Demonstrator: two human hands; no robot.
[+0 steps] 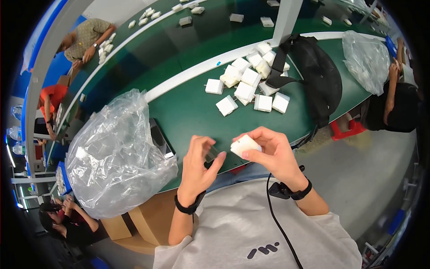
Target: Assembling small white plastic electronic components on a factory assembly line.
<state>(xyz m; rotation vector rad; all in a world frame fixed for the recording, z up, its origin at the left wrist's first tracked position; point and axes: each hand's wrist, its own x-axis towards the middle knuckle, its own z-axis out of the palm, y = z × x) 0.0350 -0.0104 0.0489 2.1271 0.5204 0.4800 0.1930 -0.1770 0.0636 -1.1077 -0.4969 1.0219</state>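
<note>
A white block-shaped charger plug (245, 145) sits between the thumb and fingers of my right hand (275, 154). Just to its left, my left hand (200, 162) is curled with thumb and fingers drawn toward each other. Something small, greyish and see-through shows between them, too blurred to name. Both hands are over the near edge of the green table (188, 103). Beyond them lies a loose heap of similar white charger plugs (245, 91), several with thin metal pins sticking out.
A big clear plastic bag (118, 157) bulges at the left, beside a dark flat device (160, 136). A black bag (317, 76) lies right of the heap. Cardboard boxes (154, 217) stand below left. A conveyor (170, 49) carries more plugs. Other people work on both sides.
</note>
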